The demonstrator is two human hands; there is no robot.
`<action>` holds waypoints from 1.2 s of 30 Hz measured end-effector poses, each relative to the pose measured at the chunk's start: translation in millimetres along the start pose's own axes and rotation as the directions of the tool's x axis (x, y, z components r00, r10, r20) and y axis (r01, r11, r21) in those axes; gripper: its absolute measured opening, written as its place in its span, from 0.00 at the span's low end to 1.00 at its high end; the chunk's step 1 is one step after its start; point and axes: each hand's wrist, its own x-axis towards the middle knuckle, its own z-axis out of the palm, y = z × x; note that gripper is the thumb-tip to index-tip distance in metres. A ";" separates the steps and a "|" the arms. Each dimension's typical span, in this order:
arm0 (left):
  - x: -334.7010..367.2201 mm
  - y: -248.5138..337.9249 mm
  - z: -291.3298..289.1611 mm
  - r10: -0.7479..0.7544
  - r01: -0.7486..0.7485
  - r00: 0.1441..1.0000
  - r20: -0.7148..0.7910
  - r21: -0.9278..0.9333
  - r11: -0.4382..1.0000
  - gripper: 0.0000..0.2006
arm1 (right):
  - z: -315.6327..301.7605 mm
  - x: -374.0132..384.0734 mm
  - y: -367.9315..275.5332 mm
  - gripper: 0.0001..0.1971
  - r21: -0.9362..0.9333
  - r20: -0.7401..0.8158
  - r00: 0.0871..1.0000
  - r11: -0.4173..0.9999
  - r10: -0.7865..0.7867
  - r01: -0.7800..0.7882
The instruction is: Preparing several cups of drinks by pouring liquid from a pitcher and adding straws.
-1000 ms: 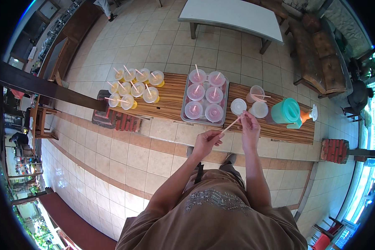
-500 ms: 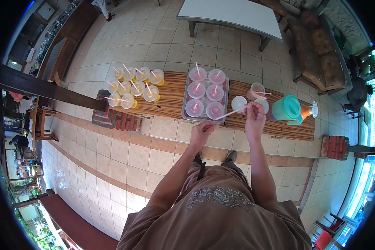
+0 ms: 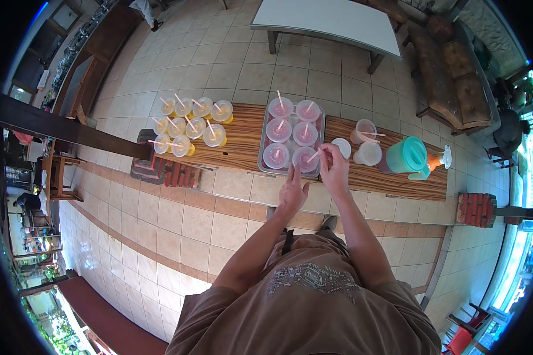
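A metal tray [image 3: 262, 148] holds several lidded plastic cups of pink drink, most with a pale pink straw. My right hand [image 3: 336, 171] pinches a straw [image 3: 314, 156] over the lid of the near-right cup [image 3: 302, 155], its lower end at the lid. Whether it has gone through the lid I cannot tell. Fingers outstretched, my left hand [image 3: 294, 192] lies at the near side of that same cup, seeming to touch it. Right of the tray are an unlidded cup with straws [image 3: 363, 131], a white lid [image 3: 341, 147] and a whitish stack of lids or cups [image 3: 369, 154].
Several lidded cups of yellow drink [image 3: 202, 107] with straws stand on the left of the striped wooden bench [image 3: 243, 127]. A turquoise pitcher [image 3: 406, 154] and an orange spray bottle [image 3: 437, 160] are at its right end. Beyond stands a white table [image 3: 328, 21].
My right hand has moved left, bringing the straw from beside the tray to the near-right cup's lid. The left hand has opened from a pinch and reached forward to that cup.
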 end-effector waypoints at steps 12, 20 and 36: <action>1.5 -3.0 1.5 -0.001 -0.004 0.999 0.054 0.088 0.996 0.36 | 10.5 -4.9 15.0 0.07 -0.026 0.064 0.997 0.999 -0.041 0.042; 1.1 -1.6 -1.8 -0.040 0.028 0.995 0.095 0.120 0.992 0.38 | 23.6 -18.8 48.4 0.09 -0.133 0.164 0.986 0.991 0.040 -0.018; 8.0 -7.6 -6.9 -0.052 0.039 0.994 0.095 0.138 0.990 0.44 | 29.0 -57.0 95.0 0.27 -0.184 0.294 0.934 0.971 0.205 -0.155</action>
